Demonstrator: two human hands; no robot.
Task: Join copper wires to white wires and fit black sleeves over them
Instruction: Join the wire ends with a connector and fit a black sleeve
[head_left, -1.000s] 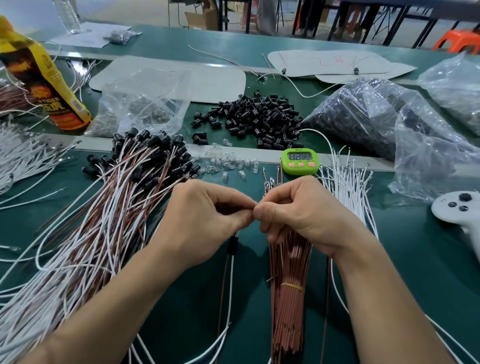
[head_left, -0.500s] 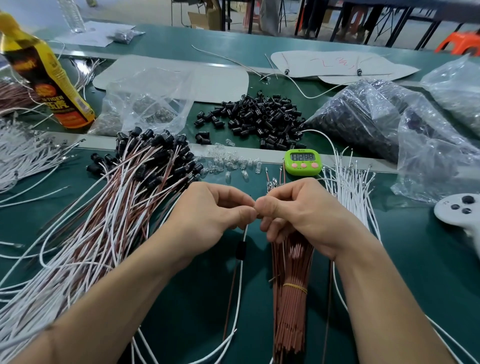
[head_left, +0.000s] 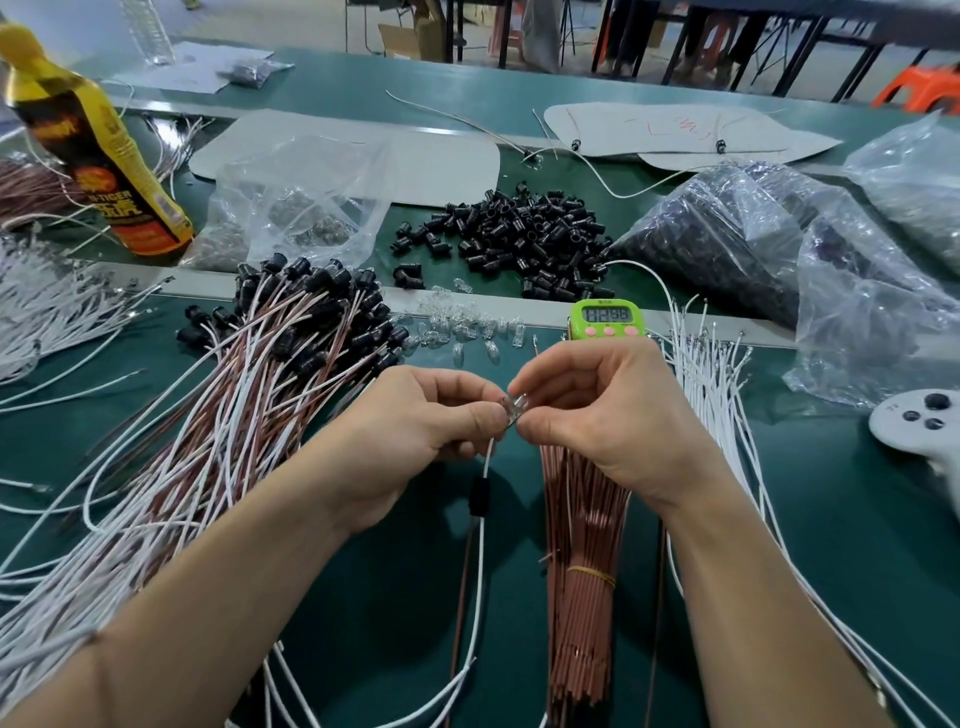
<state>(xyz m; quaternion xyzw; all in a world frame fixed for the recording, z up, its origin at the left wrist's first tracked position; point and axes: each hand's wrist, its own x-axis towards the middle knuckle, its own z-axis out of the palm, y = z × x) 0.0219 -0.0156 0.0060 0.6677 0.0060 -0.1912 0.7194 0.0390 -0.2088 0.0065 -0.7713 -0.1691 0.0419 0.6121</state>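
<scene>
Both hands are closed in fine pinches, meeting just in front of the green timer (head_left: 605, 320). The left hand (head_left: 415, 431) grips the top of a white wire (head_left: 480, 545) between thumb and forefinger, and the right hand (head_left: 608, 415) pinches a small clear bulb (head_left: 514, 408) against that same wire end. From the left hand the white wire hangs toward the person with a thin copper wire (head_left: 460, 597) running beside it. A black sleeve (head_left: 479, 496) sits on the pair a little below the fingers.

All of this is over a dark green table (head_left: 831, 519). Left of the timer sprawls the big heap of finished wires (head_left: 223, 415), white and copper together, their black-capped ends pointing toward the timer. Behind and right of the timer slumps a plastic bag of dark parts (head_left: 753, 234). In front of the timer, under the right wrist, lies a bundle of copper wires (head_left: 582, 597) tied with a yellow band (head_left: 592, 574). Just right of the timer a loose sheaf of white wires (head_left: 711, 374) fans out. Directly behind the timer is a pile of black sleeves (head_left: 519, 234). Far left and behind stands a yellow bottle (head_left: 98, 150). Well to the right rests a white controller (head_left: 919, 421). Just left of the timer, spare clear bulbs (head_left: 462, 327) are scattered.
</scene>
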